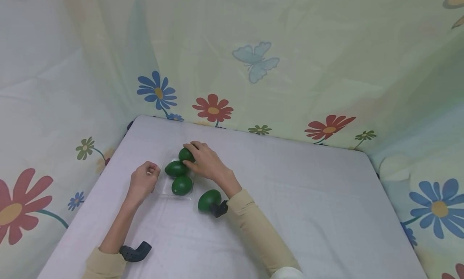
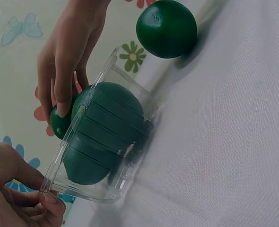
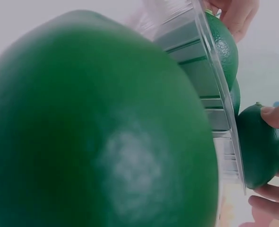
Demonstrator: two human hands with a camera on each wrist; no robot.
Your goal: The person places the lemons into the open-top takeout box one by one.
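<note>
My left hand (image 1: 144, 180) pinches the near-left rim of a clear plastic container (image 2: 117, 195) between thumb and fingers. Two glossy dark green limes (image 1: 175, 168) (image 1: 182, 185) lie inside it. Over the container's far end, my right hand (image 1: 207, 161) grips another lime (image 1: 185, 154) with thumb and fingertips. Whether that lime touches the container floor I cannot tell. A loose lime (image 1: 209, 200) rests on the cloth to the right of the container, under my right wrist; it looms large in the right wrist view.
A white cloth covers the table (image 1: 290, 198). Printed fabric walls (image 1: 253, 21) with flowers and butterflies stand at its back and sides. Black wrist devices (image 1: 135, 252) (image 1: 219, 209) jut out from both forearms.
</note>
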